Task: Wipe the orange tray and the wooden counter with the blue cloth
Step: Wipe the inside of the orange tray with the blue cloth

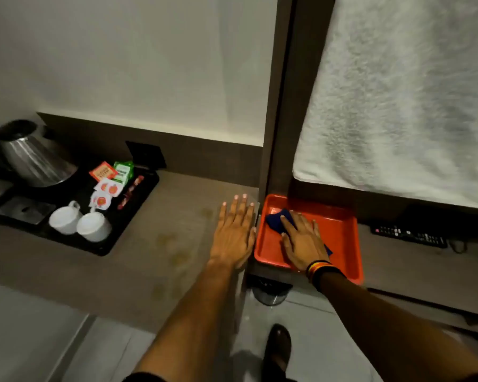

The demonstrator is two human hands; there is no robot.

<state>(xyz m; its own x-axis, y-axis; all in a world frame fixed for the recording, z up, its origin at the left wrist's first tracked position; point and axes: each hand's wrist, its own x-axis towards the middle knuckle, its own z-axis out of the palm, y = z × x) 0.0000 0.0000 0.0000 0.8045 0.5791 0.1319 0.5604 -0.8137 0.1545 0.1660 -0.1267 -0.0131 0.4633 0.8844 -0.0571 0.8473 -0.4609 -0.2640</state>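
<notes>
1. The orange tray (340, 238) sits on the counter (138, 260) just right of a dark upright panel (276, 106), its near edge close to the counter's front edge.
2. The blue cloth (278, 220) lies inside the tray, in its far left part, with a corner of it showing again near the wrist.
3. The right hand (302, 242) is pressed flat on the cloth, palm down, fingers spread and pointing toward the tray's far left corner; it is not clenched around anything.
4. A striped band (319, 268) circles the right wrist, over the tray's near rim.
5. The left hand (236, 232) lies flat on the counter with fingers straight and close together, holding nothing, its thumb side just beside the tray's left rim.
6. Yellowish stains (177, 252) mark the counter to the left of the left hand.
7. At the counter's far left end stands a black tray (108, 244) carrying a steel kettle (36, 161), two white cups (80, 223) on their sides and several sachets (108, 186).
8. A remote (409, 235) lies on the counter to the right of the orange tray, well apart from it.
9. A white towel (406, 92) hangs above the orange tray's far side.
10. A dark shoe (278, 346) shows on the floor below the counter's front edge.
</notes>
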